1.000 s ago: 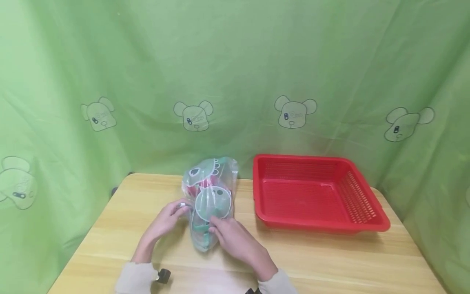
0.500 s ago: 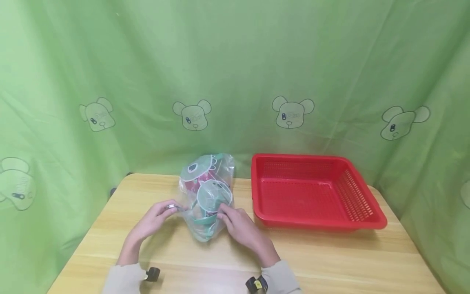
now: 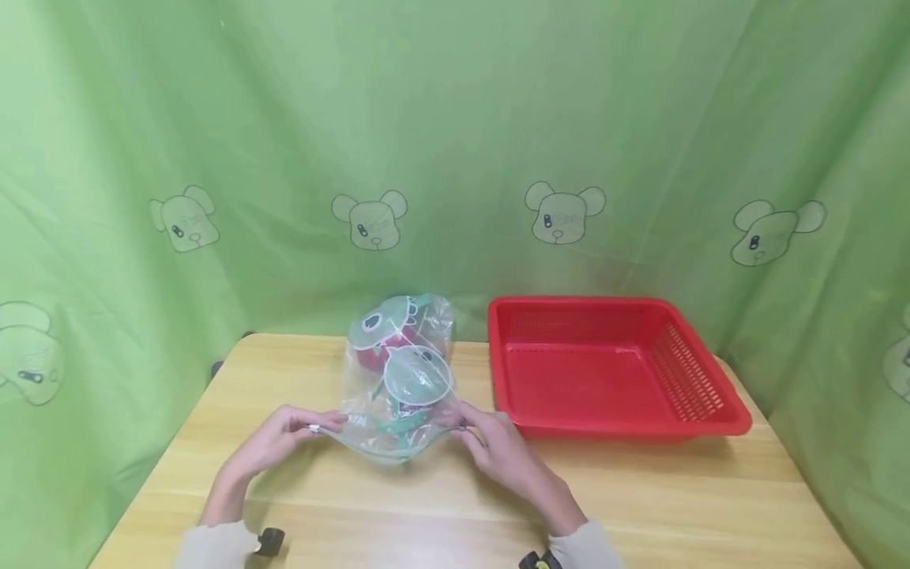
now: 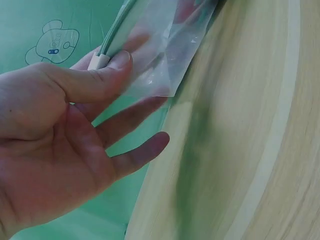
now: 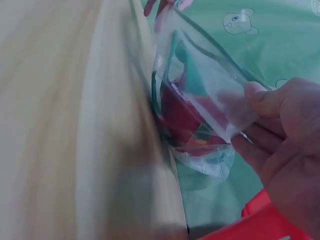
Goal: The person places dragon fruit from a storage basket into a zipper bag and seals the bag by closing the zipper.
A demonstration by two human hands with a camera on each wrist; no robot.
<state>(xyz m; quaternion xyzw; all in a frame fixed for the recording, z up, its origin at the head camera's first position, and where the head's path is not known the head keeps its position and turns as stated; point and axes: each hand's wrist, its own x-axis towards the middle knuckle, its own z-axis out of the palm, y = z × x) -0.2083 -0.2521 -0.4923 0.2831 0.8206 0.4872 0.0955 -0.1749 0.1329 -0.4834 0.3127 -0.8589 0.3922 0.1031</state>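
Observation:
A clear plastic zip bag [image 3: 419, 375], printed with green cartoon faces, lies at the middle of the table with its zip edge toward me. Something dark red [image 5: 182, 112] and a green strap show through the plastic. My left hand [image 3: 273, 442] pinches the left end of the zip edge, beside the white slider [image 4: 98, 61]; its lower fingers extend loosely. At the opposite end, my right hand [image 3: 501, 450] pinches the edge between thumb and fingers. The zip edge is stretched between both hands and bows toward me in the middle.
A red plastic basket [image 3: 618, 431] with perforated sides stands to the right of the bag, close to my right hand. Green curtains [image 3: 455, 118] with bear-face prints hang behind and on both sides of the wooden table [image 3: 398, 521].
My left hand has moved left and nearer with the slider. The right hand has shifted from the bag's printed front to its right end, and the zip edge is now spread wide.

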